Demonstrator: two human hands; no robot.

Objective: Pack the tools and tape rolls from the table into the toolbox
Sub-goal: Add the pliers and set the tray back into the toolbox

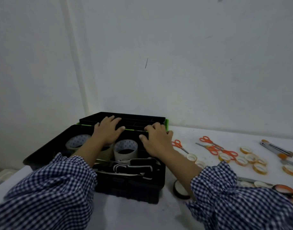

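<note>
Head view: toolbox (129,188) stands open, long axis left to right; left hand (107,131) lies flat on its back rim, right hand (156,141) grips that rim.

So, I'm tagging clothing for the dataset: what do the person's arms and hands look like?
The left sleeve and right sleeve are loose, long, small navy-and-white gingham check. The left hand and right hand are bare: no gloves, rings or watch show.
</note>
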